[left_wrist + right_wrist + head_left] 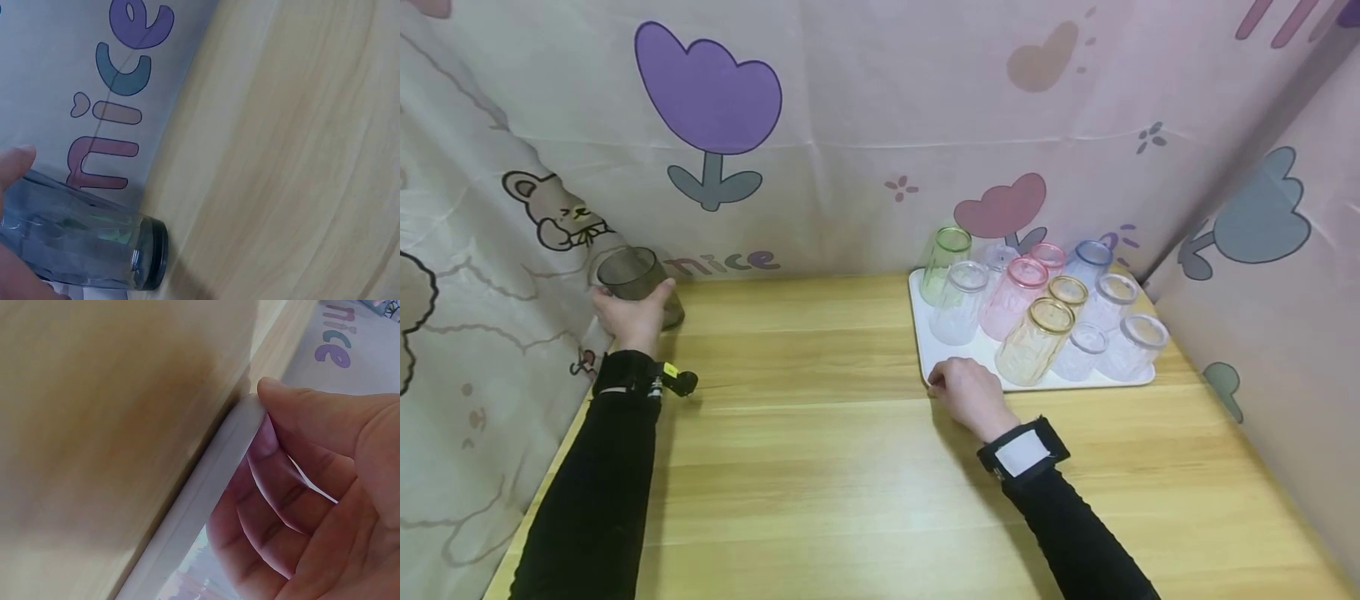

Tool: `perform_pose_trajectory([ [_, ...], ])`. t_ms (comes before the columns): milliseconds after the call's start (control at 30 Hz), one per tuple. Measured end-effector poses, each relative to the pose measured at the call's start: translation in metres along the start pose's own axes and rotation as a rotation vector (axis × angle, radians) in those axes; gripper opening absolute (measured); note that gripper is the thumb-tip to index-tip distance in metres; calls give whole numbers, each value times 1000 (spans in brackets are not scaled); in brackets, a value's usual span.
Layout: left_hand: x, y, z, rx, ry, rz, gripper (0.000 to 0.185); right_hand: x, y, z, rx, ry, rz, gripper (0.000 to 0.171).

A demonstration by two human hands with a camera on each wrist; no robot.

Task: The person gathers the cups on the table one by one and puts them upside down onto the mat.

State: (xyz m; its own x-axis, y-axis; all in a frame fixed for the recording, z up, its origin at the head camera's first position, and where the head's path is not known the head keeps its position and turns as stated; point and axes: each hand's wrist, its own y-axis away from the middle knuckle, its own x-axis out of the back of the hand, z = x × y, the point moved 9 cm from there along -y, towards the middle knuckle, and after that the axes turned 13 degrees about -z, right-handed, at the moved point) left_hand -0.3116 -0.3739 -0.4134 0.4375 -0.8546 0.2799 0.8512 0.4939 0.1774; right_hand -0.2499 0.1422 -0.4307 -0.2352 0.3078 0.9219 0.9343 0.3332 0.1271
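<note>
Your right hand point(970, 392), nearest the lens, pinches the near left corner of the white tray point(206, 487), thumb on the rim and fingers curled beneath; behind that grip stand the coloured tumblers point(1033, 337). Your left hand point(634, 315), well apart at the wooden table's point(820, 467) far left, clasps the grey tumbler point(81, 244). Step, as judged: placing it; next, release cleanly, tray steadied.

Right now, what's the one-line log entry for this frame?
left hand: holds grey cup on table | right hand: grips white tray edge | tray: holds coloured cups
</note>
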Motion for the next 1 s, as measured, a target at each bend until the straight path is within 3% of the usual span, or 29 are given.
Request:
perform_pose_trajectory([
  [367, 8, -1, 4, -11, 34, -15, 110, 1, -1, -4, -7, 9, 1, 6],
  [700, 1, 15, 12, -48, 97, 4, 112, 0, 0, 0, -27, 2, -4, 6],
  [867, -11, 27, 19, -58, 278, -36, 114, 1, 1, 3, -14, -23, 18, 5],
  [1000, -20, 37, 27, -99, 463, -69, 106, 8, 3, 1, 16, -63, 96, 10],
])
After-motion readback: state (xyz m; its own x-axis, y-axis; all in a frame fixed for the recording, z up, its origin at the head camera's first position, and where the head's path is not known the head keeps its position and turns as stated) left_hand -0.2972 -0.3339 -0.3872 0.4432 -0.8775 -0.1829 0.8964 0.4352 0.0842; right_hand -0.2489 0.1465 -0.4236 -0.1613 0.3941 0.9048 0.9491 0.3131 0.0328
